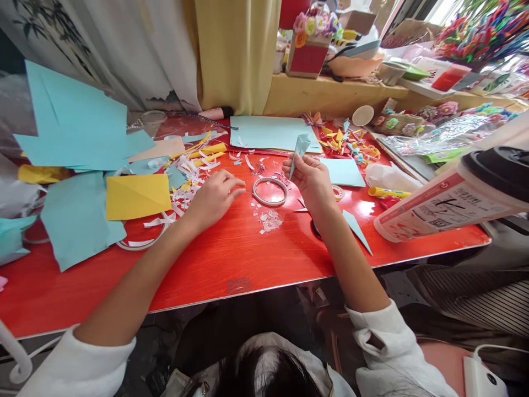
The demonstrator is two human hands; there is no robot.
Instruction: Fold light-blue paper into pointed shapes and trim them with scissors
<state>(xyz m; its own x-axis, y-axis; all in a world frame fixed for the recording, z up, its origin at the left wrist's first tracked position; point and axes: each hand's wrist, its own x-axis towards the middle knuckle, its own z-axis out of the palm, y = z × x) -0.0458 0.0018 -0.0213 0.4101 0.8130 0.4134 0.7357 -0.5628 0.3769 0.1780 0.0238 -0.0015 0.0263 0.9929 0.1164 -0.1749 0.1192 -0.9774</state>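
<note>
My right hand (308,179) holds a small folded light-blue paper piece (301,146) upright, pinched between thumb and fingers. To the left, my left hand (219,193) hovers over the red table (215,259), its fingers bent and slightly apart, with nothing seen between them. A roll of white double-sided tape (270,191) lies flat between the two hands. Just below it sits a little pile of clear and white scraps (271,220). Dark-handled scissors (316,229) are partly hidden beneath my right forearm, beside a pointed blue paper piece (357,231).
Blue sheets (78,121) and a yellow sheet (138,197) cover the left side, near shredded paper strips (185,193). More blue sheets (273,132) lie at the back. A large cup with a black lid (450,198) leans in at the right, near a yellow tube (388,192).
</note>
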